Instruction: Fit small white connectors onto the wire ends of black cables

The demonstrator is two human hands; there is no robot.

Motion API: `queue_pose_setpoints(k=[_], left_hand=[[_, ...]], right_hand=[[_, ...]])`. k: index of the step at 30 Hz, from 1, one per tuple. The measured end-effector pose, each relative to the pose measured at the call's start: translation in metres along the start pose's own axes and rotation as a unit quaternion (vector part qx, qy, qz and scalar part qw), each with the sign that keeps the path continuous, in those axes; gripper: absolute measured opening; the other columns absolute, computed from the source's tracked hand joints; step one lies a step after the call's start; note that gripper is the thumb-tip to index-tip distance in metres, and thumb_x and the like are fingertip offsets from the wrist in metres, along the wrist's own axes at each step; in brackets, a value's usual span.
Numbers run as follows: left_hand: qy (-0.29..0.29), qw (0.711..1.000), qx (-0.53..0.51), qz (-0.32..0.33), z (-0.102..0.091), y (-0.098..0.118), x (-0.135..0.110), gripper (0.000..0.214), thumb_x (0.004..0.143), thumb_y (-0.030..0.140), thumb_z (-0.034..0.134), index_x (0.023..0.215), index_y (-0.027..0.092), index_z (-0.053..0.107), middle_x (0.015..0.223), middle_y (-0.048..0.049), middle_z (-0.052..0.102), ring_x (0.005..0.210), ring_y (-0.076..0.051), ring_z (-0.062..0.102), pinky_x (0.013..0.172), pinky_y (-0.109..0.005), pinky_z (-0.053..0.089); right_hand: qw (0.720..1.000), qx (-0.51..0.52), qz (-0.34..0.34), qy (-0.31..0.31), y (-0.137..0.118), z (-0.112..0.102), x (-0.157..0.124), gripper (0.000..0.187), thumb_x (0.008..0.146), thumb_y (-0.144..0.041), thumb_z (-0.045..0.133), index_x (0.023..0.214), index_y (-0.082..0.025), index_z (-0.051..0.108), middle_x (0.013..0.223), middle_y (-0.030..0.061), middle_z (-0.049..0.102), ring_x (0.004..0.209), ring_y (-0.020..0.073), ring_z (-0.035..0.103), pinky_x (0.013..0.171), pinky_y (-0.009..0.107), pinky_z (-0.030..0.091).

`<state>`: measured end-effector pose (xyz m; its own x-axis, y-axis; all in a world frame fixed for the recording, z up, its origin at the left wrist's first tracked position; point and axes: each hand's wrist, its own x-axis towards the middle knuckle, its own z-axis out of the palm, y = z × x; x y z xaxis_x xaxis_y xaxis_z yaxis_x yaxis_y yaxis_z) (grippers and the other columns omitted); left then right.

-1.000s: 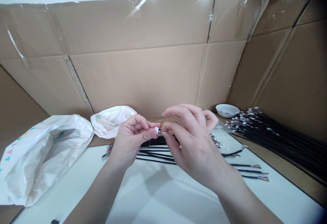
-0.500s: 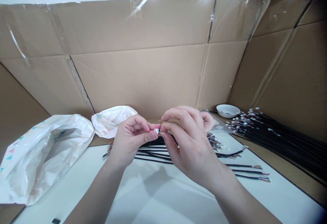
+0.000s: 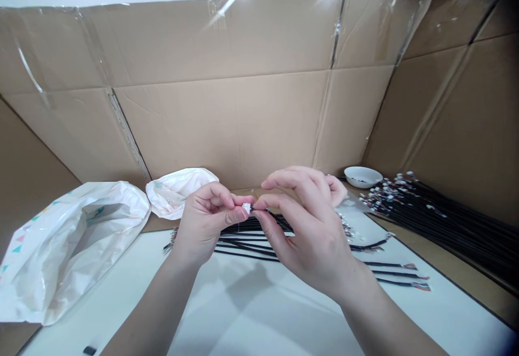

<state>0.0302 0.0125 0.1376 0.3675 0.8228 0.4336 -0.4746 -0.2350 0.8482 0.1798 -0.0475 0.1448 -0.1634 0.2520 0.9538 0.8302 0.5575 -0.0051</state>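
Observation:
Between the thumb and forefinger of my left hand (image 3: 208, 218) is a small white connector housing (image 3: 246, 208). Just right of it, my right hand (image 3: 308, 231) pinches a thin wire (image 3: 253, 208) that reaches the connector's side; its other fingers are bent and raised. Whether the wire's tip sits inside the housing is too small to tell. Below both hands, a row of black cables (image 3: 247, 239) with stripped, coloured wire ends lies across the white table. My right hand hides part of these cables.
Two white plastic bags (image 3: 121, 215) (image 3: 178, 191) stand at the left and back. A white bowl (image 3: 363, 177) with small dark bits is at the back right, beside a pile of black cables with white connectors (image 3: 446, 215). Cardboard walls (image 3: 227, 123) enclose the table (image 3: 259, 318).
My right hand has shifted slightly right, away from the connector, and its upper fingers have lifted and opened a little. A dark wire now shows between the hands. My left hand barely moved.

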Motion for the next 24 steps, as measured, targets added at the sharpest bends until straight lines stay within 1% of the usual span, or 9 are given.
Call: queue_pose_setpoints(k=[3,5,8,11,15,18,21,24], left_hand=[[0.006,1.0,0.005,-0.007,-0.0002,0.0009,-0.0004,0.03,0.055,0.018,0.086,0.057,0.015,0.056,0.067,0.0007,0.073,0.062,-0.012,0.069,0.059,-0.017,0.056],[-0.005,1.0,0.007,-0.006,-0.0001,0.0009,-0.0008,0.029,0.056,0.018,0.085,0.058,0.015,0.057,0.067,0.0008,0.074,0.06,-0.011,0.069,0.059,-0.016,0.056],[-0.024,1.0,0.004,0.003,0.0002,-0.0005,-0.0006,0.025,0.06,0.017,0.084,0.06,0.016,0.058,0.068,0.0018,0.074,0.062,-0.011,0.069,0.061,-0.016,0.056],[-0.019,1.0,0.011,0.013,0.0002,-0.0028,0.0003,0.027,0.058,0.018,0.084,0.059,0.016,0.057,0.064,0.0022,0.072,0.064,-0.012,0.07,0.061,-0.018,0.056],[-0.022,0.999,0.011,0.035,-0.0007,-0.0047,0.0008,0.028,0.057,0.016,0.085,0.058,0.016,0.057,0.055,0.0053,0.066,0.057,-0.01,0.067,0.057,-0.016,0.054],[-0.025,0.999,0.014,0.042,-0.0012,-0.0044,-0.0001,0.027,0.058,0.016,0.084,0.058,0.016,0.057,0.055,0.0055,0.066,0.053,-0.008,0.065,0.057,-0.015,0.054],[-0.022,0.999,0.012,0.033,-0.0006,-0.0033,-0.0013,0.028,0.057,0.016,0.084,0.057,0.016,0.057,0.057,0.0045,0.067,0.056,-0.009,0.067,0.058,-0.016,0.055],[-0.017,0.999,0.019,0.022,0.0003,-0.0027,-0.0022,0.028,0.058,0.018,0.084,0.058,0.016,0.056,0.06,0.0024,0.069,0.066,-0.013,0.07,0.062,-0.018,0.056]], right_hand=[[1.0,-0.01,-0.004,-0.006,-0.0005,-0.0007,0.0011,0.013,0.085,-0.011,0.056,0.074,-0.017,0.059,0.091,0.0038,0.064,0.093,0.0195,0.054,0.074,0.036,0.026],[1.0,-0.011,-0.01,-0.01,-0.0007,-0.0003,0.0014,0.013,0.085,-0.008,0.055,0.075,-0.016,0.058,0.092,0.0038,0.064,0.094,0.0192,0.054,0.074,0.036,0.026],[1.0,-0.008,-0.015,-0.017,-0.0012,0.0008,0.0013,0.013,0.084,-0.006,0.054,0.077,-0.016,0.056,0.09,0.0034,0.065,0.092,0.0179,0.054,0.074,0.036,0.027],[1.0,-0.002,-0.012,-0.017,-0.002,0.0021,0.0002,0.012,0.085,-0.006,0.053,0.079,-0.016,0.055,0.09,0.0029,0.064,0.093,0.0173,0.054,0.074,0.036,0.028],[1.0,0.002,-0.01,-0.01,-0.003,0.0039,-0.0021,0.011,0.085,-0.006,0.053,0.08,-0.016,0.056,0.091,0.003,0.064,0.094,0.0175,0.054,0.074,0.036,0.028],[1.0,0.005,-0.008,-0.008,-0.0033,0.0044,-0.0024,0.012,0.085,-0.005,0.052,0.08,-0.015,0.055,0.09,0.0037,0.063,0.093,0.0172,0.053,0.073,0.035,0.027],[1.0,0.015,-0.004,-0.019,-0.0023,0.0023,-0.0013,0.012,0.084,-0.005,0.052,0.078,-0.016,0.055,0.091,0.0043,0.063,0.094,0.0182,0.052,0.074,0.035,0.027],[0.997,0.051,0.032,-0.052,-0.0002,-0.0018,-0.0007,0.011,0.087,-0.01,0.05,0.08,-0.017,0.056,0.098,0.0049,0.061,0.097,0.0189,0.052,0.076,0.036,0.027]])
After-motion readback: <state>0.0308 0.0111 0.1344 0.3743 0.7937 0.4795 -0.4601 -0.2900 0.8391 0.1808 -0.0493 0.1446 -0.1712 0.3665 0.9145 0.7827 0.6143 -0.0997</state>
